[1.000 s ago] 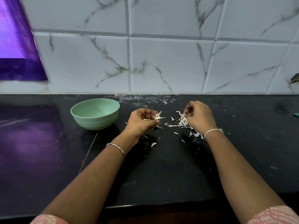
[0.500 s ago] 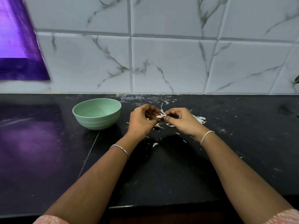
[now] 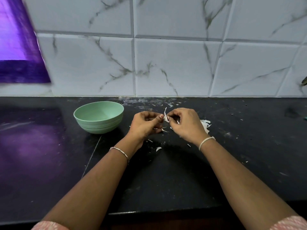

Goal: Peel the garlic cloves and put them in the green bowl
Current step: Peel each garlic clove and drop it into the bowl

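While you've got both hands raised just right of the green bowl (image 3: 99, 126), your left hand (image 3: 146, 123) and right hand (image 3: 186, 125) meet fingertip to fingertip around one garlic clove (image 3: 166, 119). Your left thumb and curled fingers pinch it from the bowl side, and your right fingertips are pinched tight on its far side. So both grips are narrow, closed right on the clove. It's tiny and mostly hidden by your fingers, so I honestly can't tell how much of it is bare. A thin strip of skin (image 3: 165, 112) sticks up from it between your hands.

The bowl sits upright on the black counter (image 3: 166, 180), near your left hand but not touching it. Further right of the bowl, past your right hand, there's a pile of peels (image 3: 206, 124), and loose scraps (image 3: 158, 148) lie on the counter below your hands. You've got a bracelet (image 3: 119, 151) on each wrist. Left of the bowl and above it, a purple sheet (image 3: 20, 70) hangs against the tiled wall (image 3: 174, 67).
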`<act>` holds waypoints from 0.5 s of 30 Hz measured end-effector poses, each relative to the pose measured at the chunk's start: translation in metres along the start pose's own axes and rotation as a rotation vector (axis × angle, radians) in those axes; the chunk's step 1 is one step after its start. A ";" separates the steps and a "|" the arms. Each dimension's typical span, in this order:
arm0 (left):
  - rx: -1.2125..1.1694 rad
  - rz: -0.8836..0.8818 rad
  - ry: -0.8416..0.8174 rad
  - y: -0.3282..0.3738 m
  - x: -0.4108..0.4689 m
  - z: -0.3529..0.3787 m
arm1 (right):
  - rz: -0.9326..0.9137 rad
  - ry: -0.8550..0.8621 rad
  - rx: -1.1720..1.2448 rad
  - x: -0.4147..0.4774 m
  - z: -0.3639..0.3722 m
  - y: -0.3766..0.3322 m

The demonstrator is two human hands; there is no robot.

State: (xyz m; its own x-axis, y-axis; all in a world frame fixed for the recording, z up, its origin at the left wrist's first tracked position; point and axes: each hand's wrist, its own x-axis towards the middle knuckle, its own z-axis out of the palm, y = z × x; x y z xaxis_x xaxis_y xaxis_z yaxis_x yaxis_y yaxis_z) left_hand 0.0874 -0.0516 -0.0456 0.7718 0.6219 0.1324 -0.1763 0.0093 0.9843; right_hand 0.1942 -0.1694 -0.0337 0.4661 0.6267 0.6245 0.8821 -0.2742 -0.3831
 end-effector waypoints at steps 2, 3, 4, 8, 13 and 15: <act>-0.057 -0.044 -0.007 0.001 0.000 0.000 | -0.041 0.006 -0.046 -0.001 0.001 -0.003; -0.081 -0.063 -0.015 0.003 -0.001 -0.001 | -0.068 0.012 -0.079 -0.001 0.002 -0.004; -0.103 -0.075 -0.022 0.003 -0.002 -0.001 | -0.093 0.019 -0.114 -0.002 0.002 -0.006; -0.143 -0.029 -0.020 0.004 -0.004 -0.001 | -0.042 0.040 -0.104 -0.002 0.007 -0.012; 0.127 0.186 0.069 -0.001 0.000 0.002 | 0.155 0.058 0.109 0.001 0.008 -0.012; 0.286 0.292 0.133 -0.002 0.001 0.003 | 0.222 0.062 0.204 0.002 0.008 -0.013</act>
State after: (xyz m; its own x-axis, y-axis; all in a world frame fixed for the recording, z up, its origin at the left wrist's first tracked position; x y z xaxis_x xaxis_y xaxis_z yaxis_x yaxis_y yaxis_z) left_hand 0.0907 -0.0533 -0.0470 0.6260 0.6619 0.4123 -0.1843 -0.3882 0.9030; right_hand 0.1834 -0.1588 -0.0323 0.6548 0.5201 0.5484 0.7290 -0.2431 -0.6399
